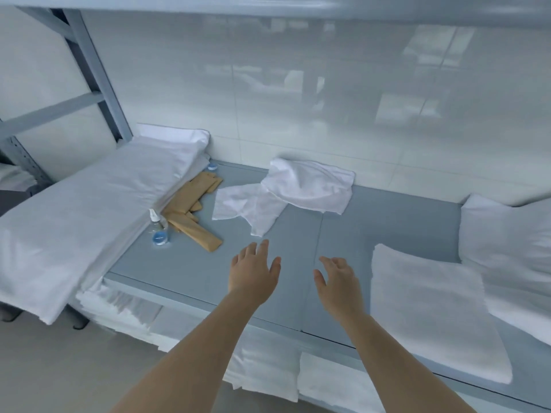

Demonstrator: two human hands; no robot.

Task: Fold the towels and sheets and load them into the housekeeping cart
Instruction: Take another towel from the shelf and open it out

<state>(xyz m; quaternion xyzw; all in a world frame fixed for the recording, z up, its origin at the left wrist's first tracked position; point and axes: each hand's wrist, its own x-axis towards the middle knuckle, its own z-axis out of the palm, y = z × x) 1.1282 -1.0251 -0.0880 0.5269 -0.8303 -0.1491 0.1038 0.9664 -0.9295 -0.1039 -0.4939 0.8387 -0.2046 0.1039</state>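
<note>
Two crumpled white towels lie on the grey shelf [387,222] near the back wall: a flat thin one [247,208] and a bunched one [313,186] overlapping its right side. My left hand [253,271] hovers above the shelf just short of the thin towel, fingers straight and spread, holding nothing. My right hand [338,278] is beside it, also with relaxed fingers and nothing in it. A folded white towel [429,311] lies flat to the right of my right hand.
A large stack of folded white sheets [89,210] fills the shelf's left end. Beside it are tan paper packets [193,213] and a small clear bottle with a blue cap [159,231]. White pillows [507,234] sit at the right. More folded linen [268,362] lies on the shelf below.
</note>
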